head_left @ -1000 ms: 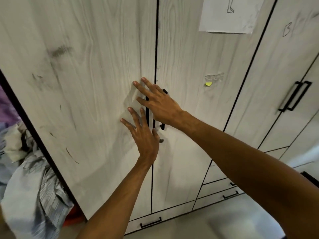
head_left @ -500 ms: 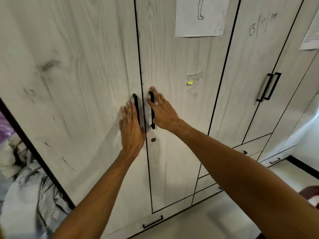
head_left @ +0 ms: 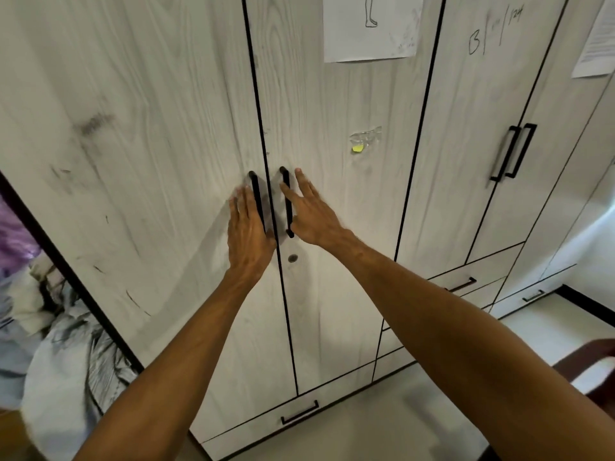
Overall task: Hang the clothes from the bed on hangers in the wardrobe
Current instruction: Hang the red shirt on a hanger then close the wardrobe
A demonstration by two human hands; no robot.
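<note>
Change since earlier frame: both hands have shifted from lying flat across the door seam to one hand at each pull; the view has swung right, showing more of the neighbouring doors.
Left hand (head_left: 248,232): fingers extended along the left door handle (head_left: 257,202), not curled round it; no grip formed.
Right hand (head_left: 312,212): fingers spread beside the right door handle (head_left: 287,201), touching or just off it; no grip formed.
Step in hand: opening the wardrobe (head_left: 149,144); both doors shut, nothing hung yet.
Next move, judged: curl fingers behind each handle and pull outward, standing clear of the door swing.
Clothes (head_left: 63,354): heaped at lower left, beside the wardrobe's side edge, well apart from both hands.
Surface: pale wood-grain laminate, scuffed; keyhole (head_left: 293,258) below the right handle.
Room: drawer (head_left: 299,416) under the doors; taped paper sheet (head_left: 369,28) above; light floor (head_left: 382,427).
</note>
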